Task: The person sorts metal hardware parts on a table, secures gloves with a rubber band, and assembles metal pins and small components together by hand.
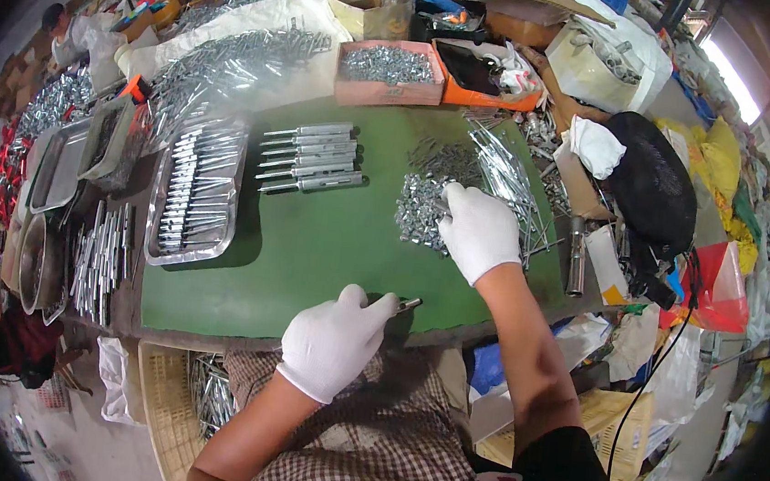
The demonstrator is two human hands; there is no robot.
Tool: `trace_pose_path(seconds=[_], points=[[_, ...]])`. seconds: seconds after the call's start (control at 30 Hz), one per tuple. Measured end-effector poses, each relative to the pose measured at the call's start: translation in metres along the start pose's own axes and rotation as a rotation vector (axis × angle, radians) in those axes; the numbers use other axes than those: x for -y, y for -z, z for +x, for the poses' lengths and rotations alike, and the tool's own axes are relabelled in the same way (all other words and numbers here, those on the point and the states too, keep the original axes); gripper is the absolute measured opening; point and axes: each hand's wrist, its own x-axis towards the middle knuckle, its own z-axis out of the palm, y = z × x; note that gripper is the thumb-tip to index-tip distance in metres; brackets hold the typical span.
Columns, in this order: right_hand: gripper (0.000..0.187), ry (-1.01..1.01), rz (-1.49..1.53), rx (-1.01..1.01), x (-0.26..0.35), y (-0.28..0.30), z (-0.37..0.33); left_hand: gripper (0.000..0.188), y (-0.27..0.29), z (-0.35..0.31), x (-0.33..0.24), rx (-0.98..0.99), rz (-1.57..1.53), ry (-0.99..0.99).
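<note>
My left hand (335, 341), in a white glove, is closed round a short metal tube whose end (410, 304) sticks out past the thumb and fingers at the mat's near edge. Further right, my right hand (482, 232), also gloved in white, has its fingertips closed at the edge of a pile of small silvery metal parts (417, 214); what they pinch is mostly hidden. Just behind lies a heap of small dark screws or pins (447, 161). Long thin metal rods (507, 180) lie beside the right hand. Several metal tubes with pointed shafts (314, 158) rest in a row on the green mat (311, 243).
On the left, a metal tray (230, 227) holds rows of rod-like parts, with loose metal tubes (102, 262) beside it. A pink box (389, 90) of small parts and an orange box (485, 93) stand at the back. A black cushion-like object (651, 181) is at the right.
</note>
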Motion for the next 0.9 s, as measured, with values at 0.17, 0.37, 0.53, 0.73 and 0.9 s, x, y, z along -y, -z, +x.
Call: trace_pose_path(seconds=[0.17, 0.37, 0.53, 0.73, 0.9], points=[[0.019, 0.046, 0.07, -0.06, -0.016, -0.001, -0.007, 0.027, 0.0, 0.001, 0.001, -0.005, -0.014, -0.008], [0.022, -0.046, 0.213, -0.071, -0.024, 0.002, -0.01, 0.025, 0.0, 0.003, 0.005, -0.017, -0.029, -0.009], [0.025, -0.023, 0.086, -0.05, -0.009, -0.008, 0.004, 0.022, 0.003, 0.003, 0.007, 0.14, -0.022, 0.027], [0.018, -0.026, 0.394, -0.128, -0.004, 0.003, -0.023, 0.032, -0.016, -0.006, 0.012, 0.091, -0.137, -0.03], [0.017, 0.083, 0.629, 0.085, 0.023, 0.008, -0.082, 0.032, -0.013, -0.011, 0.01, 0.082, -0.141, -0.012]])
